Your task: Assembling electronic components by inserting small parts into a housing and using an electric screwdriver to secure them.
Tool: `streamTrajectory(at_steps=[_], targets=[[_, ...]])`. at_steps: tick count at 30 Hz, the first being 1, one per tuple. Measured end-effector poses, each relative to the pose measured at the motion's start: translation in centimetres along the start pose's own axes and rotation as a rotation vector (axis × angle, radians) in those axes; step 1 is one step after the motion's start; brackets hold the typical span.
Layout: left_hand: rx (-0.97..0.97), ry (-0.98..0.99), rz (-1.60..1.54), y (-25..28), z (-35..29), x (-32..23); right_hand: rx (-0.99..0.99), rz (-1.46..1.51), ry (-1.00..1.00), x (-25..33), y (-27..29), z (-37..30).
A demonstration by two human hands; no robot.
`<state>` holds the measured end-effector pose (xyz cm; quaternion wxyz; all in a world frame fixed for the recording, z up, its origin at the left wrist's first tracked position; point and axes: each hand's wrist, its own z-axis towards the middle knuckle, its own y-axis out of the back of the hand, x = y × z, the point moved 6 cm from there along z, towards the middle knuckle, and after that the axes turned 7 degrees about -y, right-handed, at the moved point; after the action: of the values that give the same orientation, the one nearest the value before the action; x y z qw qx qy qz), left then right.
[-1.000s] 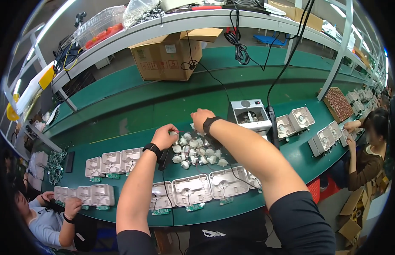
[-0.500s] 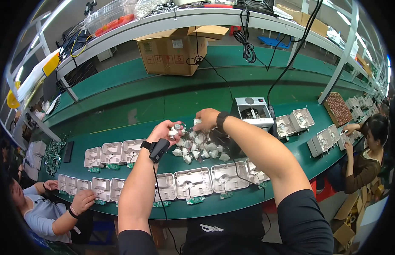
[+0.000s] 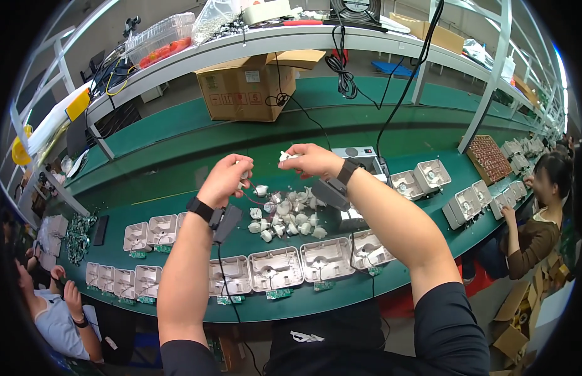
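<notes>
My left hand (image 3: 225,180) is closed around small white plastic parts, mostly hidden by its fingers. A thin reddish wire (image 3: 253,200) trails from it toward the pile. To its right, my right hand (image 3: 313,161) pinches another small white plastic part (image 3: 284,157) between thumb and fingers. Both hands are raised above the far side of a loose pile of white plastic parts (image 3: 297,210) on the green table. Nearer me lies a row of light grey plastic housings (image 3: 275,268), with small green circuit boards (image 3: 279,294) along their front edges.
Just right of my right hand, a grey machine (image 3: 356,152) stands partly behind my forearm. More housings (image 3: 432,172) lie farther right. A cardboard box (image 3: 237,94) stands beyond the table under a shelf (image 3: 291,34). Co-workers sit at left (image 3: 59,319) and right (image 3: 535,213). Black cables hang from above.
My hands have moved apart and up from the pile, the left turning its palm away. The right now lifts a white part clear. The left co-worker's hand has drawn back from the housings.
</notes>
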<state>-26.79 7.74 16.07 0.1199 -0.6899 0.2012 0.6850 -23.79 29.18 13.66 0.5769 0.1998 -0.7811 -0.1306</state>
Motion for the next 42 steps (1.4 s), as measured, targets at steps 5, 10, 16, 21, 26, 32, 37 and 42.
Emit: streamTrajectory(at_steps=[5, 10, 16, 21, 26, 32, 37, 42], targets=[[0.064, 0.096, -0.422, -0.1, -0.1, 2.0, 0.010, 0.157, 0.079, 2.4, 1.3, -1.1], [0.005, 0.372, -1.089, -5.4, -2.3, 6.3, 0.052, 0.136, 0.264, 5.8, 0.0, -3.2], [-0.003, 0.362, -1.238, -9.2, -6.5, 6.8, 0.001, -0.560, 0.605, 7.5, -2.4, -7.4], [0.217, 0.296, -1.144, -11.5, -10.4, 6.3, 0.081, -0.808, 0.665, 4.6, -4.2, -12.1], [0.271, 0.403, -1.145, -14.1, -12.8, 9.7, 0.200, -0.554, 0.373, 2.6, -2.5, -15.8], [0.305, 0.590, -1.259, -17.6, -16.2, 11.3, 0.009, -0.351, 0.535, -1.0, -0.4, -19.7], [0.521, 0.603, -1.383, -18.7, -19.5, 12.5, -0.310, 0.004, 0.435, -3.4, 2.0, -22.9], [0.584, 0.517, -1.267, -19.6, -20.7, 10.8, -0.132, -0.106, 0.377, -6.3, -0.4, -24.4]])
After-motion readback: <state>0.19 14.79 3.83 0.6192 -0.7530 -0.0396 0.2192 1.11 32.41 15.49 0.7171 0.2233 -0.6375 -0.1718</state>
